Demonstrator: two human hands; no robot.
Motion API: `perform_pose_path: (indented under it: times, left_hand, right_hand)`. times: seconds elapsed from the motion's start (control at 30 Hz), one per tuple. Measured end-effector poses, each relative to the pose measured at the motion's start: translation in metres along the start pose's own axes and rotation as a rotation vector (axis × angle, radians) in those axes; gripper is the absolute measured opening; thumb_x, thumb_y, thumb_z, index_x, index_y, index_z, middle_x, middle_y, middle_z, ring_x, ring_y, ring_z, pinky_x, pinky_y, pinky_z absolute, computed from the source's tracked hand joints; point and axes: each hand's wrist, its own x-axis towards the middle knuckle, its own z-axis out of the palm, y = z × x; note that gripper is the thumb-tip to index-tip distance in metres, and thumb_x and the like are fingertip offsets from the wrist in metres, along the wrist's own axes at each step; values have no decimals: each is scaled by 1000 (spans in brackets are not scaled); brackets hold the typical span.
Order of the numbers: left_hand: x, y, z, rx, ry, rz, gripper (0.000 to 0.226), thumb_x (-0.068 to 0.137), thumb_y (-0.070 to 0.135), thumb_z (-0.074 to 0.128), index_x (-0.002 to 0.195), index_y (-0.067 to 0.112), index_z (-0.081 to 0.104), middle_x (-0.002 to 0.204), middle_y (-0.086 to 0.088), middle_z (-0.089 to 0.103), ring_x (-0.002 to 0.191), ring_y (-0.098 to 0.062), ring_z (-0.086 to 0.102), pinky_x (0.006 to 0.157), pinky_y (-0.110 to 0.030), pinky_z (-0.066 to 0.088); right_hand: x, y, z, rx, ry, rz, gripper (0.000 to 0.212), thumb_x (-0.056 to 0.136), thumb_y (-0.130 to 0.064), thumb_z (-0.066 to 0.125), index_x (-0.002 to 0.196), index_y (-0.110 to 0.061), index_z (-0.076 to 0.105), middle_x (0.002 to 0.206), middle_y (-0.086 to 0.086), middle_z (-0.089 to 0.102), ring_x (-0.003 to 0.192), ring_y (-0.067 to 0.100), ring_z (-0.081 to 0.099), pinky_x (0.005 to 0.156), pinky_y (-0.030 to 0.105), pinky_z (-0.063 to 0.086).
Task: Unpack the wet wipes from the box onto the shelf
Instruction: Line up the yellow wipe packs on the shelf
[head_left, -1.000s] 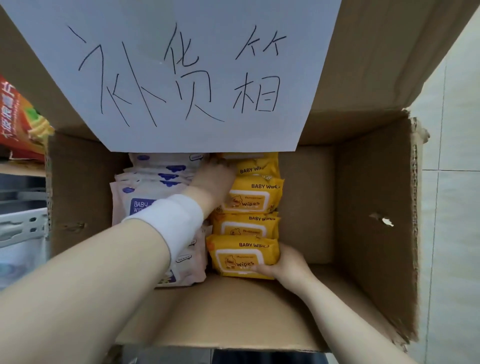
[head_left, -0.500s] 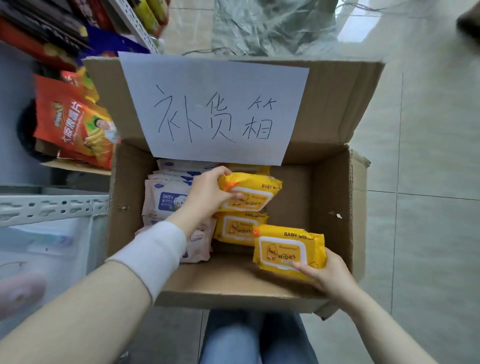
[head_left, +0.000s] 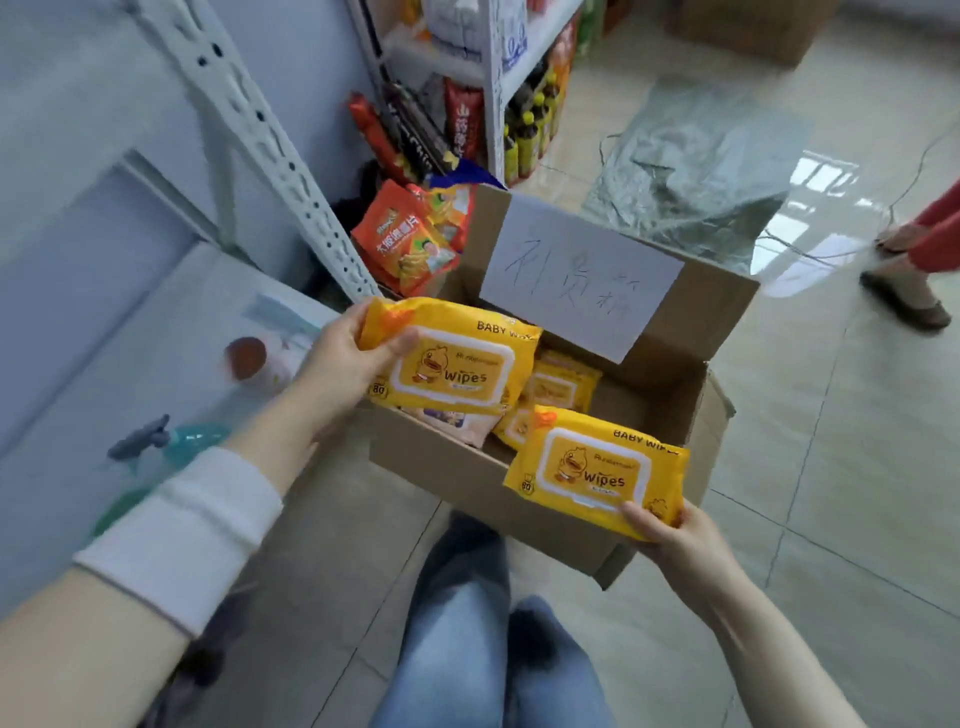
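Observation:
An open cardboard box (head_left: 457, 470) stands on the floor with a handwritten paper sheet (head_left: 576, 283) on its far flap. My left hand (head_left: 340, 364) grips one yellow wipes pack (head_left: 452, 364) by its left end, held above the box's left side. My right hand (head_left: 675, 535) holds a second yellow wipes pack (head_left: 597, 467) from below, over the box's near right corner. More yellow packs (head_left: 561, 389) and a pale pack (head_left: 457, 423) lie inside the box. The white shelf surface (head_left: 130, 364) is at the left.
A slanted white shelf post (head_left: 270, 150) rises behind the shelf. A teal spray bottle (head_left: 171, 441) and a red-capped item (head_left: 247, 358) lie on the shelf. Orange snack bags (head_left: 410, 249) sit left of the box. Another person's foot (head_left: 904, 301) is at the right. My jeans (head_left: 467, 623) are below.
Both hands have lifted their yellow packs up out of the box. My view has pulled back and swung left, bringing the shelf surface into sight.

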Motion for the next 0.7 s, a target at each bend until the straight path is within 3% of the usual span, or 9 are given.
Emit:
perform_pose_path:
  times: [0.13,0.23,0.27,0.4,0.7]
  left_hand:
    - [-67,22,-74,-119,278,68,7,85,35,60,81,31,55,85,15,62,79,-3,58,73,-26,45]
    - [-114,31,-132,-198,463,101,16,88,26,60,74,26,52,75,12,60,63,-1,58,53,-20,47]
    - [-131,31,-153,-204,514,109,17,88,26,60,73,25,51,74,11,60,64,-4,58,54,-21,49]
    - [-203,21,-245,-233,692,144,19,88,31,61,73,25,51,84,6,63,84,-17,61,83,-44,50]
    - [-347,-49,-439,-377,1041,181,19,87,24,63,69,29,59,70,16,69,80,-13,63,90,-52,47]
  right_hand:
    - [-37,-34,48,-51,-144,-56,101,15,-56,89,104,-17,61,100,1,74,88,19,72,63,27,58]
    - [-62,-58,105,-121,-276,-111,101,18,-57,89,106,-17,61,103,2,73,93,22,71,67,29,59]
    - [-72,-64,127,-138,-317,-129,101,19,-57,89,107,-16,61,105,3,73,94,23,70,68,29,59]
    - [-108,-78,227,-174,-468,-200,99,16,-54,89,102,-15,61,95,-1,75,87,18,72,62,24,58]
    - [-172,-58,454,-306,-722,-306,97,23,-56,90,104,-12,60,96,0,75,87,15,71,62,22,56]
